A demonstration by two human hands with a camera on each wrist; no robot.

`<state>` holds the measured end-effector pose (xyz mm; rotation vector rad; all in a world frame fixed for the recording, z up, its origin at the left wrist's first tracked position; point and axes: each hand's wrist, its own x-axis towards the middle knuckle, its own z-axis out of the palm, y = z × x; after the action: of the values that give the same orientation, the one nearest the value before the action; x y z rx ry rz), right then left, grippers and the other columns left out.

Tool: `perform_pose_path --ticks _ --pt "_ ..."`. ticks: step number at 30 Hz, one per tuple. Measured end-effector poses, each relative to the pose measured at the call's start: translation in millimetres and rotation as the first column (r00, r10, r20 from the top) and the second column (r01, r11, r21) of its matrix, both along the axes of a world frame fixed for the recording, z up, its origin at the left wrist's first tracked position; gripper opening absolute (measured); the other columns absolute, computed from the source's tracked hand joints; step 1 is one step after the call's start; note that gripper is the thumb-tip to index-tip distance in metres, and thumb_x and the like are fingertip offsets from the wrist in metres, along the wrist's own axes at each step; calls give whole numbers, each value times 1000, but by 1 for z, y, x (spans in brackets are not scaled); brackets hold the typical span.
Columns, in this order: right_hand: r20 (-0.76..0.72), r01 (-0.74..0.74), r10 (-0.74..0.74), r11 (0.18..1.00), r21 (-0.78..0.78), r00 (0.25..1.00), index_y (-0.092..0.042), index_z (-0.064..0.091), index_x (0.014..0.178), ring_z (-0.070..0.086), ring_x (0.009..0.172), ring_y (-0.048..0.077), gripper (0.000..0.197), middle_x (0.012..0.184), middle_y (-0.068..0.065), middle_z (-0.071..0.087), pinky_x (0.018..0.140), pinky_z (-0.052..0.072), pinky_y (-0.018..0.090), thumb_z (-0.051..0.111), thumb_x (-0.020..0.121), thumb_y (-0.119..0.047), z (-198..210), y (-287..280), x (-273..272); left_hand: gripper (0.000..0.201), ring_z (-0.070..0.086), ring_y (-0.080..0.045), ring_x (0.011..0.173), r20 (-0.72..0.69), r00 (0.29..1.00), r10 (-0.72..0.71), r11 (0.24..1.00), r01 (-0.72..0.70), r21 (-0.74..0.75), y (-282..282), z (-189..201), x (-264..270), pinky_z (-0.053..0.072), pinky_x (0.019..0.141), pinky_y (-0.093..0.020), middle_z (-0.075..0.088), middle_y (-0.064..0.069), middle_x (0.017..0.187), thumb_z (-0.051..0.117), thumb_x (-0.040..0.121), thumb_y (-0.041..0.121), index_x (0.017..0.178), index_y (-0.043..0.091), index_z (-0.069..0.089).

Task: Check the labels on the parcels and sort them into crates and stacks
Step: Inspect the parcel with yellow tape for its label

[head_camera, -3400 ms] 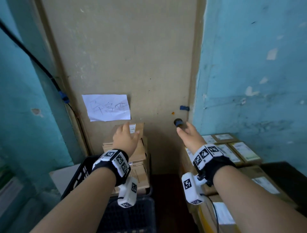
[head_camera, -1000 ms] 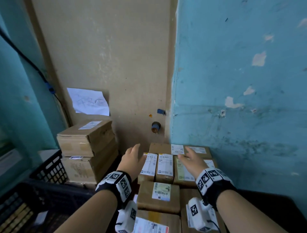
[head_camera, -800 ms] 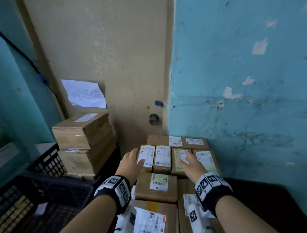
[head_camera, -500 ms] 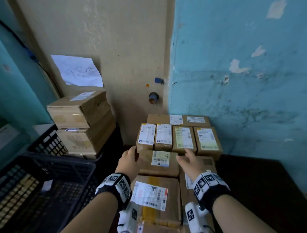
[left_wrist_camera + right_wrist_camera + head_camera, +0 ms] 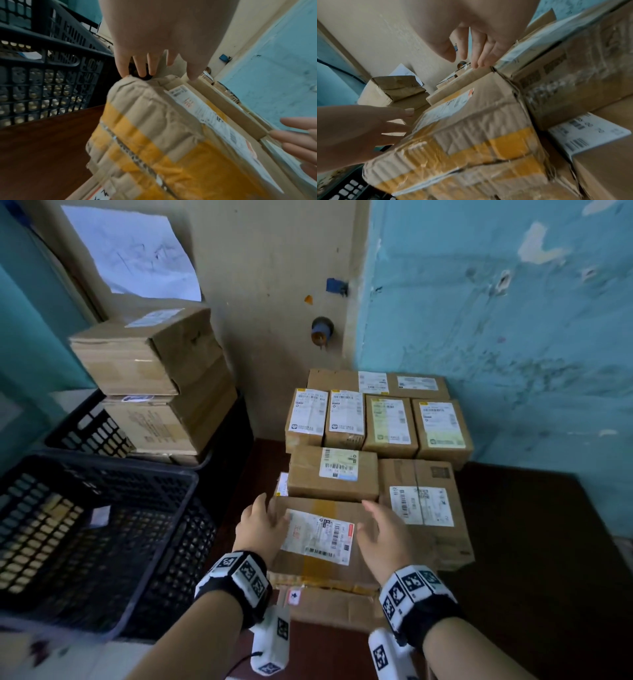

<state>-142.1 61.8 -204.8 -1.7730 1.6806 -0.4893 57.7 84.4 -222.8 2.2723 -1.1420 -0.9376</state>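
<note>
Two black plastic crates (image 5: 102, 525) filled the left of the head view, the farther one bearing stacked cartons (image 5: 150, 378); labelled parcels (image 5: 376, 422) crowded the centre. The nearest, a yellow-taped carton (image 5: 318, 542), lay at lower centre atop another box. The left hand (image 5: 260, 529) lay against its left edge, fingers straight and relaxed; the right hand (image 5: 383, 532) hovered spread by its right edge, holding nothing. The step looked like picking this carton; next, both hands would need to clasp its sides, lift, and read its label (image 5: 317, 535).

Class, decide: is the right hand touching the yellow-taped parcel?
Apart. In the right wrist view, the right hand hovers with its fingers clear above the yellow-taped parcel.
</note>
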Motion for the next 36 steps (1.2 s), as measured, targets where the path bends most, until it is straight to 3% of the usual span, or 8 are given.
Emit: perform_pose_path --ticks 5,8,11,16,22,27,33,36 --pt "-34 32 -30 998 51 999 -17 47 141 43 133 14 46 141 -1 49 108 36 25 54 96 -12 -13 15 7 73 44 -29 133 -100 995 26 999 -23 31 11 -15 1 39 106 -38 38 -13 151 57 96 30 155 13 18" --pt "-39 -7 8 999 36 999 -15 52 134 48 125 14 42 127 -4 55 106 40 24 55 93 -7 -18 22 13 69 46 -28 131 -130 990 51 998 -44 54 16 -23 0 41 105 -38 42 -13 148 56 97 29 154 11 22" --pt "-59 -28 30 999 25 998 -12 52 131 44 125 13 41 127 -3 52 102 31 14 56 91 -5 -18 23 19 62 49 -28 127 -131 990 57 998 -51 48 16 -27 -1 44 102 -38 48 -12 142 56 97 30 150 9 30" --pt "-5 31 -31 995 94 1000 -14 39 145 34 138 13 54 145 -2 41 112 26 24 57 94 -9 -15 20 27 59 52 -29 123 -211 973 94 995 -88 35 16 -31 0 47 98 -39 49 -11 142 50 100 30 152 16 26" --pt "103 162 -179 974 157 978 -14 38 147 31 142 15 55 152 0 37 114 25 27 56 95 -10 -13 18 26 54 57 -30 115 -330 929 168 985 -173 13 22 -35 0 52 95 -49 54 -8 136 46 102 33 152 26 27" --pt "124 169 -192 971 171 974 -16 34 149 27 145 15 58 156 -2 32 115 22 26 54 95 -7 -16 20 24 54 55 -31 118 -364 909 203 978 -208 25 23 -34 3 49 99 -47 53 -8 138 44 103 30 153 26 26" --pt "210 238 -291 940 243 934 -21 37 147 34 142 18 56 153 -2 38 115 33 37 56 96 -13 -15 20 25 56 53 -29 120 -388 896 214 975 -222 26 27 -34 6 47 99 -41 50 -7 142 43 103 30 155 27 23" --pt "292 270 -347 923 274 891 -26 41 144 43 136 18 53 149 -3 45 110 41 46 57 94 -16 -14 17 22 55 53 -24 113 -389 899 201 977 -215 8 28 -28 3 46 96 -37 50 -6 142 42 103 30 154 27 22"
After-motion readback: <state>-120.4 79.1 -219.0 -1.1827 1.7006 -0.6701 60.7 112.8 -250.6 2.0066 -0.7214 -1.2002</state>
